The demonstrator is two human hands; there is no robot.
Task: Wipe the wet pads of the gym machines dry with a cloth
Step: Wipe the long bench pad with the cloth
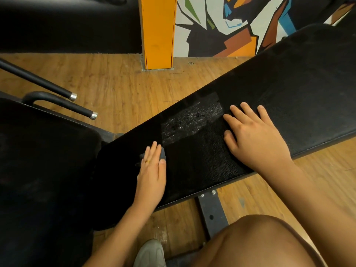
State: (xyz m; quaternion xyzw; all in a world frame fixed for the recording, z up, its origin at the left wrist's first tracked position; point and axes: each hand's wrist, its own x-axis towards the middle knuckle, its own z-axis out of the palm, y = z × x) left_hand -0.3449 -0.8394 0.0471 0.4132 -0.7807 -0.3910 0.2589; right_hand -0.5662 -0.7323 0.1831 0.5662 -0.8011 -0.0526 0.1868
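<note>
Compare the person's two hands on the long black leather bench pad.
The left hand presses a small dark grey cloth; the right hand lies bare on the long black leather bench pad. The left hand's fingers lie together; the right hand's are spread. The left hand wears a yellow ring; the right hand shows none. Both rest flat near the glistening wet patch.

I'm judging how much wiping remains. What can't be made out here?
1. Head view: the small dark grey cloth lies mostly under the left hand, so its size is hidden.
2. Head view: the long black textured bench pad runs off the right edge, and the right hand covers part of it; wetness there is unseen.
3. Head view: the black seat pad at left is too dark to tell wet from dry.
</note>
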